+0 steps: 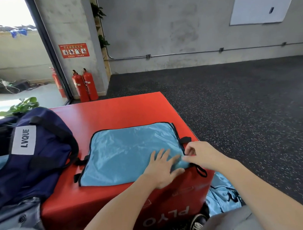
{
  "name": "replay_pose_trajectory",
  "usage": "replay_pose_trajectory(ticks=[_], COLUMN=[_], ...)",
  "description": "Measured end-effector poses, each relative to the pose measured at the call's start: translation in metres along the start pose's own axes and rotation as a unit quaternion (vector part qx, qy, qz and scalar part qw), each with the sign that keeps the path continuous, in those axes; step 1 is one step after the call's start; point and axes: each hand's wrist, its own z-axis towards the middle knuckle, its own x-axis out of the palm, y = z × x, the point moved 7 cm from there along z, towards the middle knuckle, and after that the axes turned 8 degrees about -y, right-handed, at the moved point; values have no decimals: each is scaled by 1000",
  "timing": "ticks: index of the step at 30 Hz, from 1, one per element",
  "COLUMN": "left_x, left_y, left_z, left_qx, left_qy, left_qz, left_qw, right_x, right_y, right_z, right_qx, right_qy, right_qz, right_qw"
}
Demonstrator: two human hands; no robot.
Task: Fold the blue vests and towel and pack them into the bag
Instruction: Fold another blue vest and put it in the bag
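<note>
The left hand point(161, 168) presses flat, fingers spread, on the near right part of the vest point(130, 154), while the right hand point(199, 155) pinches its right edge. The vest lies on the red box point(112, 111), beside the bag point(36, 154) at left. Two extinguishers point(85, 85) stand by the far wall.
</note>
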Motion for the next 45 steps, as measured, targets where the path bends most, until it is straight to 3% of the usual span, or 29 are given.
replay_pose_trajectory(ticks=[3,8,11,14,20,29,33,36,40,45], left_x=[-9,-29,-33,-31,-29,-27,-32,-45,-57,-46], left_y=[17,84,135,170,182,250,284,293,283,284], left_z=[-16,-65,-108,-150,-150,-41,-5,-6,-43,-65], left_qx=[-46,-165,-245,-297,-296,-230,-207,-223,-240,-319], left_qy=[-29,-71,-77,-84,-68,-29,-28,-108,-225,-205], left_qz=[-38,-49,-33,-42,-6,-27,-38,-104,13,-12], left_qw=[998,982,966,950,953,972,977,963,944,925], right_x=[17,65,98,116,120,115,116,96,73,67], right_y=[30,59,50,25,15,15,31,42,34,4], right_z=[7,16,11,3,5,74,97,99,90,79], right_qx=[-60,-96,-73,-66,-20,85,19,-42,-106,-87], right_qy=[-46,-29,31,32,23,27,54,62,77,98], right_qz=[38,27,-62,-174,-191,-121,-97,-88,-141,-114], right_qw=[996,995,995,982,981,989,994,993,981,985])
